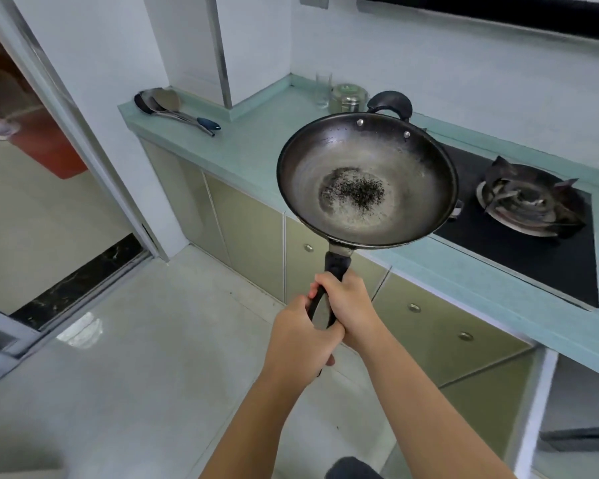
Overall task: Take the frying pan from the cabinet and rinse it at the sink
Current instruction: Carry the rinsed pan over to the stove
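Observation:
The frying pan (367, 181) is a dark round wok with a long black handle and a small loop handle on its far rim. Dark specks lie in its grey centre. It hangs in the air, tilted toward me, above the front edge of the turquoise countertop (256, 150). My left hand (301, 337) grips the near end of the handle. My right hand (350, 305) grips the handle just above it, and the two hands touch. A cabinet door (491, 402) at the lower right stands open. No sink is in view.
A black gas hob (533, 243) with a burner lies right of the pan. Spatulas (173, 108) rest on the counter's left end; a glass (323, 89) and a lidded jar (348, 98) stand at the back. A doorway (21, 133) opens at left over a pale tiled floor.

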Demonstrator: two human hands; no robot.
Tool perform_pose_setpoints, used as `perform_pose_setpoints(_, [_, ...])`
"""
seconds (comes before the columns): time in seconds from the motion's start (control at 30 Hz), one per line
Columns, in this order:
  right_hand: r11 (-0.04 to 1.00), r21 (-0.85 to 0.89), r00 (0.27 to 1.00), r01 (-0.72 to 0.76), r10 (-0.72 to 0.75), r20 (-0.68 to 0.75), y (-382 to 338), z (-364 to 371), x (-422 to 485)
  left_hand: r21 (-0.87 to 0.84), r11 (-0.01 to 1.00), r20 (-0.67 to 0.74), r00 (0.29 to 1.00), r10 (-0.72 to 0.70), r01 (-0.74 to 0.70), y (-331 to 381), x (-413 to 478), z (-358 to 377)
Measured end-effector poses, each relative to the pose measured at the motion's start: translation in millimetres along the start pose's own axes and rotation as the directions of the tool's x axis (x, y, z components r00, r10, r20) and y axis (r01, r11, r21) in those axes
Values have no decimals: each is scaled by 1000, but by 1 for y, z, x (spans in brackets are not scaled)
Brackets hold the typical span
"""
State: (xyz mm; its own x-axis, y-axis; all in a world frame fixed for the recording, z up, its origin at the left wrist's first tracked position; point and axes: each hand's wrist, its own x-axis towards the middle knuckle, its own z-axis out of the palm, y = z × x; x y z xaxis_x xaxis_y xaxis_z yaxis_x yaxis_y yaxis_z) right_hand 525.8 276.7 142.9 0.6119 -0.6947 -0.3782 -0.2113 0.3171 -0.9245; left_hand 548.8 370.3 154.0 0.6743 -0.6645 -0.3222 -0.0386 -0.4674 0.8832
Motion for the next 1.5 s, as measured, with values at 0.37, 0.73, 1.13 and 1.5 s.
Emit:
perform_pose_setpoints(0.37, [999, -40, 996, -30, 33, 80, -31, 62, 132, 2, 998, -60, 996, -69, 70, 7, 132, -54])
perform_pose_setpoints(0.73, [995, -72, 989, -74, 83, 126, -101, 84, 317, 16, 989, -126, 981, -146, 150, 68, 314, -77])
perform_pose_setpoints(1.13, [985, -101, 977, -139, 153, 145, -119, 92, 415, -45, 984, -176, 969, -176, 171, 80, 411, -75])
perform_pose_setpoints(1.5, [970, -184, 974, -161, 186, 129, -124, 92, 485, -123, 970, -164, 960, -227, 209, 82, 476, -69])
